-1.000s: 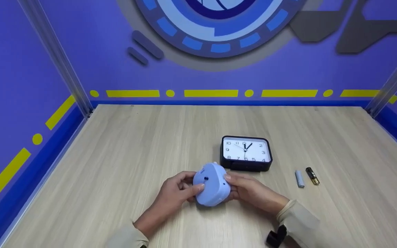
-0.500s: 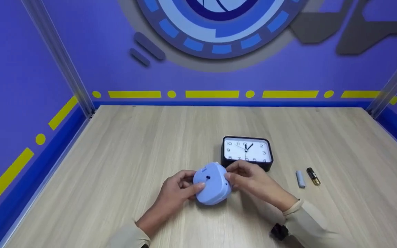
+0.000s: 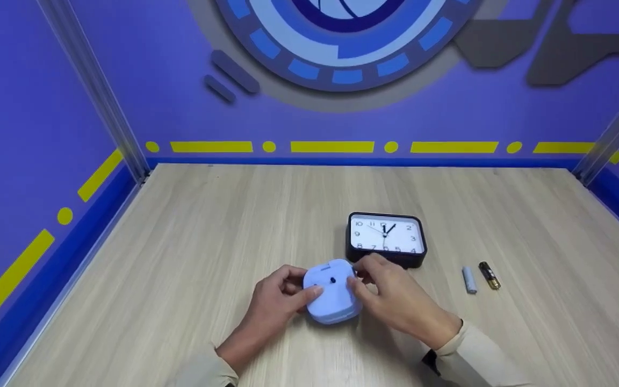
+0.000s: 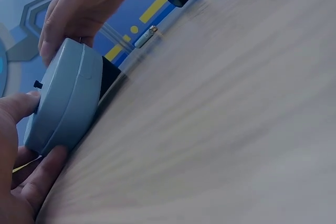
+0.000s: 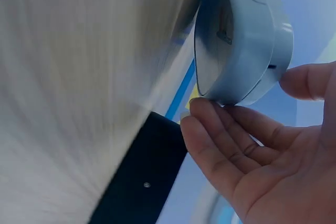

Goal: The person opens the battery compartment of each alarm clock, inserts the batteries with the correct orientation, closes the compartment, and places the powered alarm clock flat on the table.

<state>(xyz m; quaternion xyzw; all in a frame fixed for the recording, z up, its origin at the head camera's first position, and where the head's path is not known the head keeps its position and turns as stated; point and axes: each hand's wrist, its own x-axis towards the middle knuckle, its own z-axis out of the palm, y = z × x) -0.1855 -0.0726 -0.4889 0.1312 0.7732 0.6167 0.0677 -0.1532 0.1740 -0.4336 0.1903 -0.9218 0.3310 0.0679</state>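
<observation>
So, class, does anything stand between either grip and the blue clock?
Nothing visible does: the left grip and right grip both touch the blue clock directly. The black clock stands beyond, not between.

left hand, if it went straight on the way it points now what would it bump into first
The left hand would likely first meet the light-blue, rounded-square clock that it holds. Past that, the right hand at the clock's opposite side seems next, though depth is hard to judge.
</observation>
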